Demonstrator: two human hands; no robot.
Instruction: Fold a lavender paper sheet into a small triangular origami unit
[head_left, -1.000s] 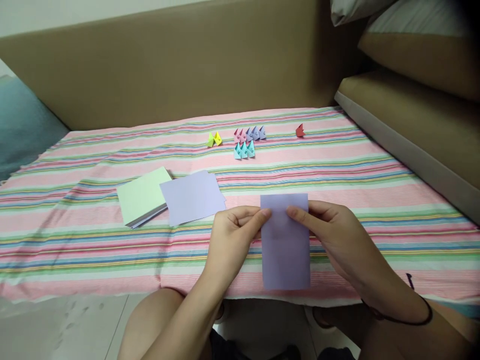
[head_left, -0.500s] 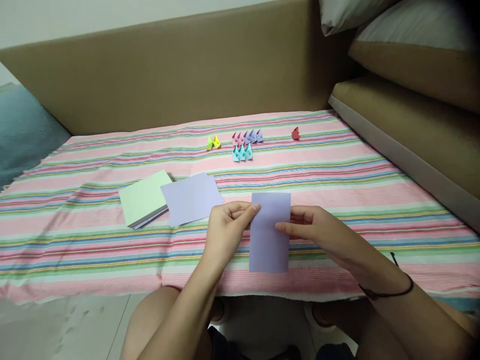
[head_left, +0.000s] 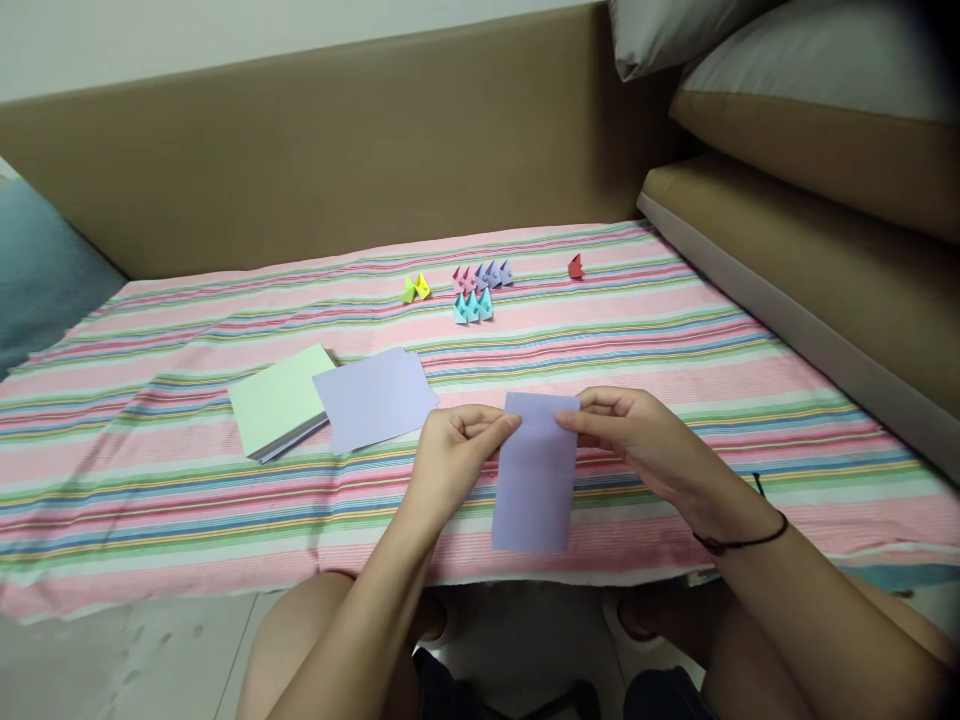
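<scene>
A lilac paper sheet [head_left: 534, 480] hangs upright in front of me, above the near edge of the striped cloth [head_left: 675, 340]. My left hand [head_left: 450, 460] pinches its top left corner. My right hand [head_left: 645, 440], a black band on the wrist, pinches the top right corner. On the cloth to the left lie a loose lilac sheet [head_left: 375, 397] and a stack topped with a pale green sheet [head_left: 279, 400].
Small folded paper pieces sit far back on the cloth: yellow-green ones [head_left: 415, 289], a pink, lilac and blue cluster [head_left: 477, 290], and a red one [head_left: 575, 266]. Brown sofa cushions [head_left: 810, 260] rise at the right, the sofa back [head_left: 337, 150] behind.
The held sheet looks narrower than a second ago. Both hands shifted slightly left and now pinch its top corners; the view drifted too.
</scene>
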